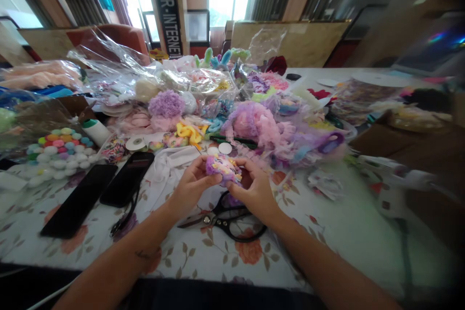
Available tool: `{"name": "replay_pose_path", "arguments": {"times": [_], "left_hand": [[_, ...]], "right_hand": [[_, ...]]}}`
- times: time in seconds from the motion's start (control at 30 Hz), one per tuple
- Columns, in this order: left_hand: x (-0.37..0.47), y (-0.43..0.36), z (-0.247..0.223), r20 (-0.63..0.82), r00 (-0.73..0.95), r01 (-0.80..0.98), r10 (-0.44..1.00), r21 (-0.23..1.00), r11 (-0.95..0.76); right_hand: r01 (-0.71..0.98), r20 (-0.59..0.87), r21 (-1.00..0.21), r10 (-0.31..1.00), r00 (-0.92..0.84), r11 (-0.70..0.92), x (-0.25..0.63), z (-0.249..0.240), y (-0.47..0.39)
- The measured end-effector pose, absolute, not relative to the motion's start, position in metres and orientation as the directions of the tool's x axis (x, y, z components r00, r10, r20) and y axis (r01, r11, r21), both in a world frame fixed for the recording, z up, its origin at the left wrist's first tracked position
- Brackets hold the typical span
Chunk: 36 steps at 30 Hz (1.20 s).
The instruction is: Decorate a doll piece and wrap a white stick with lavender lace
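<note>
Between my two hands, above the floral tablecloth, is a small fuzzy purple piece with a yellow and pink decorated face; its exact kind is unclear. My left hand grips its left edge, thumb in front. My right hand is closed on its right side, thumb at the lower edge. Black-handled scissors lie on the cloth just below my hands, partly behind the right one. White ribbon or fabric rests to the left of my hands.
Two black phones lie at left, near pastel pom-poms. Craft materials, including a purple pom-pom, pink fluffy fabric and clear plastic bags, are heaped across the back. A white glue gun and cardboard box stand right.
</note>
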<state>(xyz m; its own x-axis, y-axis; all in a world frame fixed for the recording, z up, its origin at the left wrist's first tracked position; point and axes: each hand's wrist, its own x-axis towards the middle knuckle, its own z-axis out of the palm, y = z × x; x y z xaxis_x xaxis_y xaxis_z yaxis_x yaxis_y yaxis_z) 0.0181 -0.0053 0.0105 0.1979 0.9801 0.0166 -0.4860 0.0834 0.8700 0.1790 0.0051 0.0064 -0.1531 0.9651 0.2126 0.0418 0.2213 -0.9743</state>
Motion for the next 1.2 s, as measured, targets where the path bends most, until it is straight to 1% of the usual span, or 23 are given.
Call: {"name": "replay_pose_path", "arguments": {"times": [0.1, 0.27, 0.4, 0.57, 0.73, 0.8, 0.9, 1.0, 1.1, 1.2], "left_hand": [[0.018, -0.006, 0.013, -0.006, 0.199, -0.495, 0.980, 0.862, 0.106], [0.019, -0.005, 0.013, 0.024, 0.223, -0.538, 0.974, 0.837, 0.103], [0.020, -0.003, 0.012, -0.027, 0.191, -0.599, 0.981, 0.789, 0.138], [0.018, -0.004, 0.011, -0.056, 0.205, -0.650, 0.977, 0.739, 0.178], [0.018, -0.004, 0.009, -0.035, 0.224, -0.659, 0.974, 0.731, 0.178], [0.020, -0.003, 0.007, -0.065, 0.209, -0.664, 0.976, 0.723, 0.191], [0.023, -0.001, 0.004, -0.117, 0.168, -0.678, 0.979, 0.707, 0.201], [0.023, 0.000, 0.001, -0.119, 0.152, -0.694, 0.981, 0.694, 0.192], [0.021, 0.001, 0.000, -0.124, 0.176, -0.698, 0.976, 0.683, 0.213], [0.020, 0.001, -0.001, -0.135, 0.180, -0.677, 0.974, 0.701, 0.223]], "right_hand": [[0.035, 0.228, -0.971, 0.961, -0.156, 0.236, 0.178, 0.007, 0.004], [0.050, 0.256, -0.963, 0.955, -0.146, 0.266, 0.178, 0.009, 0.002], [0.130, 0.301, -0.939, 0.944, -0.133, 0.318, 0.178, 0.007, 0.001], [0.148, 0.348, -0.918, 0.926, -0.146, 0.368, 0.181, 0.003, 0.002], [0.143, 0.355, -0.914, 0.920, -0.166, 0.379, 0.182, 0.005, 0.003], [0.142, 0.360, -0.913, 0.919, -0.162, 0.383, 0.181, 0.007, 0.003], [0.206, 0.389, -0.888, 0.910, -0.144, 0.412, 0.179, 0.007, 0.001], [0.254, 0.401, -0.868, 0.904, -0.149, 0.427, 0.179, 0.004, 0.001], [0.253, 0.408, -0.863, 0.899, -0.159, 0.436, 0.179, 0.002, 0.002], [0.239, 0.401, -0.870, 0.902, -0.162, 0.430, 0.179, 0.002, 0.002]]}}
